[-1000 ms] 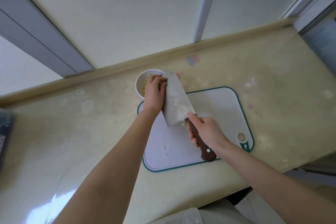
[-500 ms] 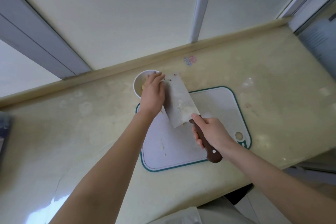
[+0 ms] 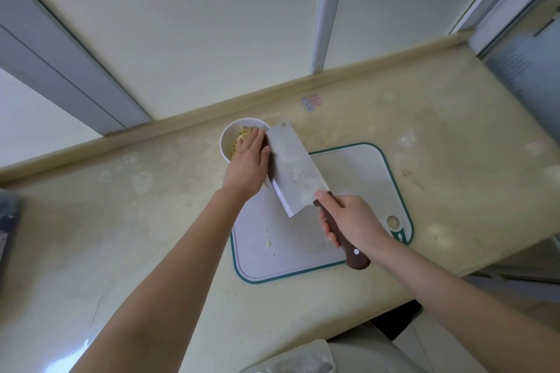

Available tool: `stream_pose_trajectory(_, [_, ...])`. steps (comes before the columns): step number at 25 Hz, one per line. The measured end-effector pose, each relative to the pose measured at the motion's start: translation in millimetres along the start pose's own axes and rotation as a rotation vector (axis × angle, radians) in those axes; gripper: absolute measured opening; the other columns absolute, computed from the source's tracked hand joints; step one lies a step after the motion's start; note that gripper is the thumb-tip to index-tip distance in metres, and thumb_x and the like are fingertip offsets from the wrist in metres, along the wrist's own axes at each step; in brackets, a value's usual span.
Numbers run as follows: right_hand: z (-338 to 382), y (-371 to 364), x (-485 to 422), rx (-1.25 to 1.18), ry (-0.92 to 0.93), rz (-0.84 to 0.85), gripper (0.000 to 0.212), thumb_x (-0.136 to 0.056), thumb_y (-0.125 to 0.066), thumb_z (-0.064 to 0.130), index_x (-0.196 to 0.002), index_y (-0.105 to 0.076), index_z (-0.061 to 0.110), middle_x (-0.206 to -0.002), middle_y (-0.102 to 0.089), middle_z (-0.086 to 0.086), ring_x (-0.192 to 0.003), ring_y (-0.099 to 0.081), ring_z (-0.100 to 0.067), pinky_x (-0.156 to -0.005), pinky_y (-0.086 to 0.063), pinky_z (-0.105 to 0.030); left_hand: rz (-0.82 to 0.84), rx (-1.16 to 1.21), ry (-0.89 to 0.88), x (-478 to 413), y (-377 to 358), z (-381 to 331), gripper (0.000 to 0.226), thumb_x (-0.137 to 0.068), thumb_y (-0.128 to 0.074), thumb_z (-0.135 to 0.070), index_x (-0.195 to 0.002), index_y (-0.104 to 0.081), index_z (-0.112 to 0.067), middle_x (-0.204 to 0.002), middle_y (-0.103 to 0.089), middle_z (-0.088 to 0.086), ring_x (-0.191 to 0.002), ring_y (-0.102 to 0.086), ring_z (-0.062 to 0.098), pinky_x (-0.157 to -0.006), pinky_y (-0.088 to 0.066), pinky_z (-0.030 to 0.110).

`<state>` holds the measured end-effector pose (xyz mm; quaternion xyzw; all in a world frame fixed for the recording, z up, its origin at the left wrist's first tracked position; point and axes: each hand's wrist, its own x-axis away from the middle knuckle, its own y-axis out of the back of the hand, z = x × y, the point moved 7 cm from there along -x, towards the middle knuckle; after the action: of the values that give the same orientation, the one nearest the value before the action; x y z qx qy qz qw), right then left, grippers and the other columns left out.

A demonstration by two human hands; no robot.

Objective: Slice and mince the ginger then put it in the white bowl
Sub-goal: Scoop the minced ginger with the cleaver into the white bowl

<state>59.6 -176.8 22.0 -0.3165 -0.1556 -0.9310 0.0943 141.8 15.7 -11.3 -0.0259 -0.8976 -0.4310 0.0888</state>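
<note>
A white bowl (image 3: 225, 142) stands on the counter just beyond the far left corner of the cutting board (image 3: 357, 179). Yellowish minced ginger (image 3: 242, 134) lies inside it. My right hand (image 3: 351, 221) grips the brown handle of a cleaver (image 3: 292, 169), whose broad blade is tilted with its tip at the bowl's rim. My left hand (image 3: 250, 163) lies flat, fingers together, against the blade's left face, with the fingertips over the bowl. A few ginger scraps (image 3: 269, 244) remain on the board's near left part.
The white board with a green rim lies on a beige counter (image 3: 121, 221), whose near edge runs close to my body. A low backsplash ledge (image 3: 181, 121) and a wall are behind the bowl. A small sticker (image 3: 311, 101) is on the counter. A dark object (image 3: 6, 227) is at the far left.
My left hand has slid along the blade toward the bowl, and more minced ginger now shows inside the bowl. The cleaver stays tilted at the rim in my right hand.
</note>
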Motion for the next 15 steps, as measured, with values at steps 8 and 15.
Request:
stream_pose_trajectory(8, [8.9, 2.1, -1.7, -0.084, 0.009, -0.03, 0.041, -0.095, -0.053, 0.035, -0.067, -0.058, 0.005, -0.054, -0.056, -0.008, -0.04, -0.047, -0.019, -0.041, -0.041, -0.024, 0.07, 0.042, -0.253, 18.6, 0.0, -39.8, 0.046, -0.103, -0.031, -0.022, -0.147, -0.025, -0.013, -0.155, -0.021, -0.002, -0.143, -0.015, 0.011, -0.108, -0.003, 0.01])
stream_pose_trajectory(15, [8.6, 15.4, -2.8, -0.14, 0.019, -0.013, 0.04, -0.095, -0.052, 0.036, -0.069, -0.058, 0.007, -0.055, -0.056, -0.005, -0.041, -0.048, -0.017, -0.041, -0.042, -0.024, -0.011, 0.061, 0.061, 5.4, 13.0, -8.6, 0.045, -0.102, -0.03, -0.022, -0.147, -0.028, -0.013, -0.155, -0.024, 0.002, -0.143, -0.018, 0.018, -0.113, -0.016, 0.029])
